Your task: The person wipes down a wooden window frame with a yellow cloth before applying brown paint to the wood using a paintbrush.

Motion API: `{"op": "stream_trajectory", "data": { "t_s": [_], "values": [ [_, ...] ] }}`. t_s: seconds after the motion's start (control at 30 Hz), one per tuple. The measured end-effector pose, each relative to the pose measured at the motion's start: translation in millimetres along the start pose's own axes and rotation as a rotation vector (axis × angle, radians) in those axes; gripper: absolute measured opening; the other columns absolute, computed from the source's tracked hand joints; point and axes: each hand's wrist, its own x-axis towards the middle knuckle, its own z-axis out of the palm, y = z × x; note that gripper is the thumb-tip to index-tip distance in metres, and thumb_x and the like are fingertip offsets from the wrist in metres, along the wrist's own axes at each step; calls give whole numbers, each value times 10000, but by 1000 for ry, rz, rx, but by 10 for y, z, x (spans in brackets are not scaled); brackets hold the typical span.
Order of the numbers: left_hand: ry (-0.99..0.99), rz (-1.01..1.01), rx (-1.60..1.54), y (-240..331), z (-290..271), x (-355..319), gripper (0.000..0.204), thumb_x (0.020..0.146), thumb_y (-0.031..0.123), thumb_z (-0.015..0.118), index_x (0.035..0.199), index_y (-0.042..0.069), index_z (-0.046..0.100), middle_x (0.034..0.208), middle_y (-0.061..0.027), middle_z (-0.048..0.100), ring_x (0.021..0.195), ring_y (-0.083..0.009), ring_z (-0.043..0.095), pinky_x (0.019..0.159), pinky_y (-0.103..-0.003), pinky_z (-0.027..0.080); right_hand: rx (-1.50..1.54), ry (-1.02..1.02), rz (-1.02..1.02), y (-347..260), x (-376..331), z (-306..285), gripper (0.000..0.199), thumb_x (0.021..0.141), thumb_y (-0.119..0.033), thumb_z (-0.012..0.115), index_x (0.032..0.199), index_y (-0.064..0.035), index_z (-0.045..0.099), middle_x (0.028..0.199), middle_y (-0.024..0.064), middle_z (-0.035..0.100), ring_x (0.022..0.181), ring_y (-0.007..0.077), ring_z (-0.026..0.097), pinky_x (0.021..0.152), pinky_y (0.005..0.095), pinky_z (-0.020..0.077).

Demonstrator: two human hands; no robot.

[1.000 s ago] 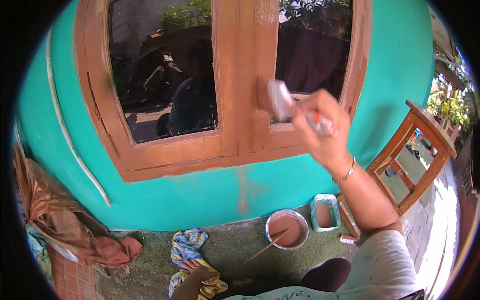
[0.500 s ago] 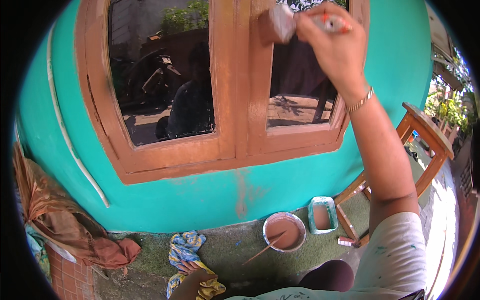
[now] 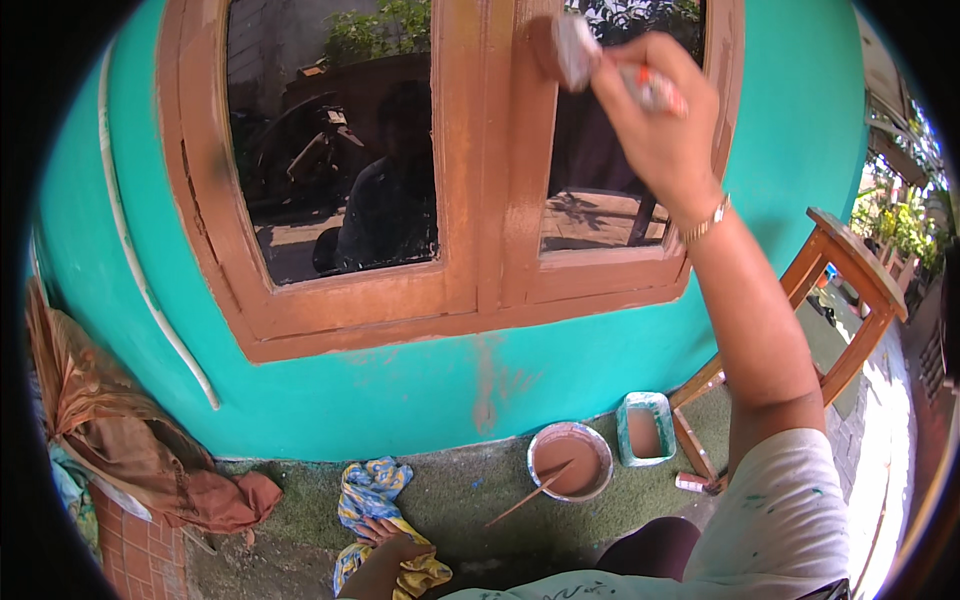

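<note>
My right hand (image 3: 660, 120) is closed around the handle of a paintbrush (image 3: 575, 52), somewhat blurred. Its brown bristles lie against the upright of the right window sash, beside the glass. The wooden window frame (image 3: 488, 200) is reddish brown, with patchier orange-brown on the left sash. Low down, my left hand (image 3: 377, 532) has its fingers over a blue and yellow patterned cloth (image 3: 372, 490), which bunches out on both sides of it. Below the window, a round tub (image 3: 570, 462) of brown paint has a stick (image 3: 530, 494) leaning in it.
Right of the tub stands a rectangular container (image 3: 645, 430) with brown liquid. A wooden stool (image 3: 850, 260) is by my right arm. Brown fabric (image 3: 130, 430) is heaped at left. Brown smears mark the turquoise wall (image 3: 400, 410), where a white pipe (image 3: 140, 250) runs down.
The view has shifted slightly. My right wrist has come a little lower and the brush handle has turned, while the bristles stay on the sash upright. My left hand stays on the cloth.
</note>
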Motion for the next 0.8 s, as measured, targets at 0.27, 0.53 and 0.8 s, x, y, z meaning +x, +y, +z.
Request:
{"op": "stream_trajectory", "data": {
  "t_s": [0.27,0.53,0.8],
  "values": [
    [-18,-14,29,-2,1,7,1620,538,885,711,1537,-92,-111,1529,-410,-265,1391,-645,-219,1067,-789,-5,310,-450,358,-701,-1169,-404,161,761,23,740,787,-31,591,757,126,554,691,311,585,614,360,471],
    [-3,-31,34,-19,47,65,1612,545,881,710,1537,-93,-105,1528,-411,-265,1391,-648,-213,1066,-791,-1,186,-163,234,-199,77,-181,103,863,-90,761,880,-18,690,808,5,683,770,53,598,687,238,495],
    [31,46,23,155,-134,6,1590,560,852,727,1537,-99,-90,1532,-412,-253,1393,-646,-210,1075,-783,-7,212,213,-74,236,1047,40,105,841,-60,740,832,4,658,690,25,622,651,80,549,598,276,457]
  ]
}}
